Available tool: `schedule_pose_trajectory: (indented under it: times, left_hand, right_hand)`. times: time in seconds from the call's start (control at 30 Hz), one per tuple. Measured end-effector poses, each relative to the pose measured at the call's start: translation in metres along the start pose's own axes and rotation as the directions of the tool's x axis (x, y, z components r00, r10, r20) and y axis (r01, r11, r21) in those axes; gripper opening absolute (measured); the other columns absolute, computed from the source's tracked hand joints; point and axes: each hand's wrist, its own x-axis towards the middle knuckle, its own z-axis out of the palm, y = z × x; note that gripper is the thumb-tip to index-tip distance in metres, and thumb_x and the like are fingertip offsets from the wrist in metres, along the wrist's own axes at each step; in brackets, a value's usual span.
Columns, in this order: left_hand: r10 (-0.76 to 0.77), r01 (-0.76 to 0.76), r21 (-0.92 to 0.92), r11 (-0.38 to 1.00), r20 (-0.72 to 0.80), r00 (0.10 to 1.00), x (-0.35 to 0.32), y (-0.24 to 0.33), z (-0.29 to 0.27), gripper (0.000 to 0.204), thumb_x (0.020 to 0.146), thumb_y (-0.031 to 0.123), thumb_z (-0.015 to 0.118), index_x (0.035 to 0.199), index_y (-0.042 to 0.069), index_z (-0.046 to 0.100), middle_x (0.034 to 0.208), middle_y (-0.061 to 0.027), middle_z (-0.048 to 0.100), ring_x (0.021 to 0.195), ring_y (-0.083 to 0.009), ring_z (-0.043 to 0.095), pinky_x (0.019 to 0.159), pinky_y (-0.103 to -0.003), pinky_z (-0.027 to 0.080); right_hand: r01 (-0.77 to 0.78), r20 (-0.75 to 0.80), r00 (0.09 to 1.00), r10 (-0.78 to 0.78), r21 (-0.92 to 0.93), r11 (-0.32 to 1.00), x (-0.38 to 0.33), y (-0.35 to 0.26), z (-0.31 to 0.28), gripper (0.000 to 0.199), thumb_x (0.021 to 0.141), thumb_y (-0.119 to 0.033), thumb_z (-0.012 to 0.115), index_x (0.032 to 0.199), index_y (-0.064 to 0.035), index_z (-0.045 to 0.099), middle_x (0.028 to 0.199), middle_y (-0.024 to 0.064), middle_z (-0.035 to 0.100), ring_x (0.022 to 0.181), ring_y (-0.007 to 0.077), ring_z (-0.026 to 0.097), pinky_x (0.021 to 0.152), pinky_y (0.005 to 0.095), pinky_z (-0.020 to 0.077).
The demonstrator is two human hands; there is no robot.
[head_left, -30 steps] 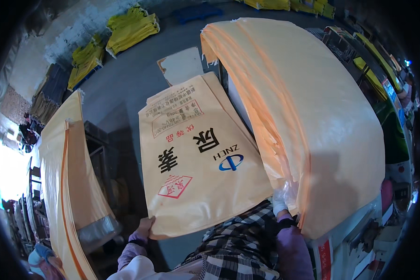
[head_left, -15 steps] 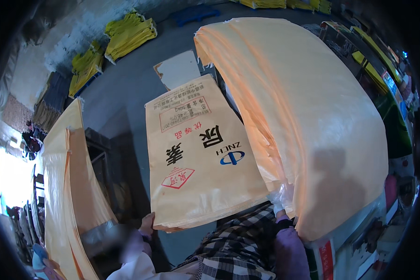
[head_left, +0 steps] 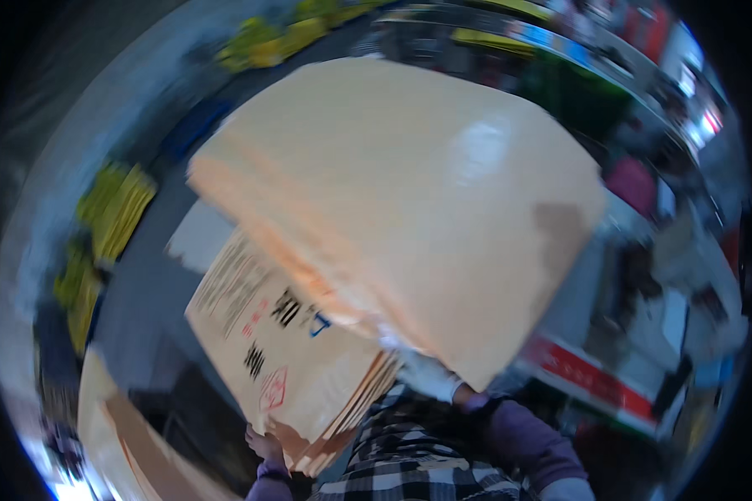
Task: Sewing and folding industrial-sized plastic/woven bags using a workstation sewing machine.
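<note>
A stack of tan printed sacks (head_left: 309,384) lies in front of me, slanted, with its near edges fanned into several layers. My left hand (head_left: 266,447) is bare and closed around the stack's near left corner. Across from it, my right hand (head_left: 430,378) wears a white glove and reaches to the near right corner, where the printed sacks meet a thicker pile of plain tan sacks (head_left: 426,184). Its fingertips are hidden there and blurred. The plain pile bulges over the printed stack's right side and covers part of the print.
Another bunch of tan sacks (head_left: 113,417) stands at the lower left. Yellow sack bundles (head_left: 117,209) lie along the left wall. A white board (head_left: 199,238) sits behind the printed stack. A red and white box (head_left: 593,380) is among clutter at right.
My view has swung to the right, so the piles appear shifted left and rotated. The printed stack's near edges now fan apart more. Both hands stay at its near corners.
</note>
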Motion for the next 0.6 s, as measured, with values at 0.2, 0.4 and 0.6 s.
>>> schedule_pose_trajectory:
  times: [0.2,0.4,0.6]
  left_hand:
    - [0.937,-0.675,-0.660,-0.328,-0.320,-0.143,-0.135,0.407,-0.127,0.028,0.068,0.004,0.067,0.095,0.009,0.069,0.095,-0.0106,0.061,0.092,-0.0304,0.058,0.081,-0.042,0.044]
    - [0.876,-0.535,-0.778,-0.331,-0.041,-0.481,-0.266,0.520,-0.067,0.028,0.072,0.016,0.079,0.089,0.002,0.062,0.089,-0.0163,0.057,0.083,-0.0319,0.057,0.072,-0.037,0.048]
    - [0.842,-0.261,-0.941,0.217,0.316,-0.438,-0.230,0.529,-0.068,0.008,0.088,0.007,0.067,0.088,-0.001,0.069,0.072,-0.0055,0.064,0.065,-0.0111,0.055,0.060,-0.025,0.046]
  right_hand:
    - [0.310,0.370,0.884,-0.285,-0.007,0.951,-0.143,-0.055,-0.081,0.041,0.093,-0.029,0.057,0.124,-0.0024,0.058,0.113,0.0202,0.063,0.105,0.0363,0.060,0.091,0.0416,0.0484]
    - [0.226,-0.069,0.971,-0.228,-0.042,0.973,-0.212,-0.050,-0.080,0.037,0.093,-0.030,0.057,0.120,-0.0050,0.061,0.109,0.0194,0.065,0.097,0.0357,0.063,0.088,0.0411,0.0501]
    - [-0.010,-0.801,0.595,0.071,0.081,0.997,-0.255,-0.028,-0.125,0.015,0.085,-0.011,0.066,0.097,-0.0023,0.067,0.092,0.0118,0.068,0.084,0.0279,0.067,0.074,0.0337,0.0524]
